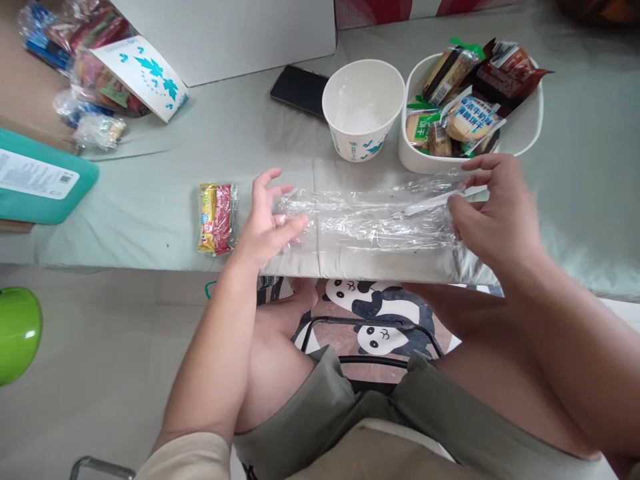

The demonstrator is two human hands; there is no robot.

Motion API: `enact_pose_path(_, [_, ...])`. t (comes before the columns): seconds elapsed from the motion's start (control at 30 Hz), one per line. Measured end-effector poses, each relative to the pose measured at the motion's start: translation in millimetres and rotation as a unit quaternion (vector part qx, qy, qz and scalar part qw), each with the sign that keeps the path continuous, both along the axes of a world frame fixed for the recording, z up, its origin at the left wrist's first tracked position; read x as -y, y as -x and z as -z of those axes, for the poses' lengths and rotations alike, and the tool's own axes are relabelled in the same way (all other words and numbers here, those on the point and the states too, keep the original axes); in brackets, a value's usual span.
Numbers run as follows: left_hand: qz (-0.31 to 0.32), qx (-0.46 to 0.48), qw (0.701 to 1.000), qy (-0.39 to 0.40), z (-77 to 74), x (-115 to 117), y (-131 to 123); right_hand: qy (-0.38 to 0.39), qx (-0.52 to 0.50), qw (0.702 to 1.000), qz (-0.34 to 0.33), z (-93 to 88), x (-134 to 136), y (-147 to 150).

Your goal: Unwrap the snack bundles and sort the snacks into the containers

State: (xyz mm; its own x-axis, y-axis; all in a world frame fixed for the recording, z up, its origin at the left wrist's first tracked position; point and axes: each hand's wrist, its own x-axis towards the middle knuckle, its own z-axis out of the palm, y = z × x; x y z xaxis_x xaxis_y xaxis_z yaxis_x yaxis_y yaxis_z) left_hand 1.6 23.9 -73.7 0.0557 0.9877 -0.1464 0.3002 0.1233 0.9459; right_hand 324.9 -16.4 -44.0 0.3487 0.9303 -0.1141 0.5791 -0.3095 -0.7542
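Note:
A clear crinkled plastic sheet [370,217] lies flat across the table's near edge. My left hand [267,217] rests on its left end, fingers spread and open. My right hand [487,210] pinches the sheet's right end between thumb and fingers. Just left of my left hand lies a small pack of wrapped snacks [217,218], yellow and red. Behind the sheet stand an empty white paper cup [363,107] with blue leaf print and a white bowl [525,130] full of wrapped biscuits and snack bars.
A black phone [299,90] lies behind the cup. A white box [225,33] stands at the back. At far left sit a bag of wrapped sweets [85,60], a printed paper sleeve [143,77] and a teal package [43,177]. A green object [17,333] is on the floor.

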Motion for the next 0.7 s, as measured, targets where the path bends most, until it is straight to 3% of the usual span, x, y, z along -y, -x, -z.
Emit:
enact_pose_path(0.13, [0.104,0.024,0.994,0.005,4.1,6,12,-0.002,0.150,0.987,-0.063,2.3,-3,-5])
enact_pose_path(0.23, [0.174,0.029,0.984,-0.023,8.4,7,22,-0.002,0.314,0.945,-0.091,-1.1,-1,-6])
enact_pose_path(0.3, [0.194,0.019,0.980,-0.040,9.6,8,26,-0.064,0.366,0.925,-0.084,-5.6,4,-4])
enact_pose_path(0.4, [0.205,0.006,0.976,-0.067,8.5,11,26,-0.248,0.336,0.902,-0.107,-10.1,12,5])
enact_pose_path(0.47, [0.217,0.003,0.973,-0.080,6.8,12,24,-0.306,0.255,0.891,-0.217,-7.7,15,14])
enact_pose_path(0.57, [0.236,0.008,0.968,-0.081,4.7,13,22,-0.232,0.220,0.877,-0.358,3.4,16,25])
enact_pose_path(0.63, [0.238,0.018,0.968,-0.081,4.1,13,21,-0.202,0.267,0.875,-0.351,9.2,15,28])
enact_pose_path(0.7, [0.228,0.028,0.970,-0.085,4.4,14,18,-0.228,0.285,0.877,-0.313,9.3,18,32])
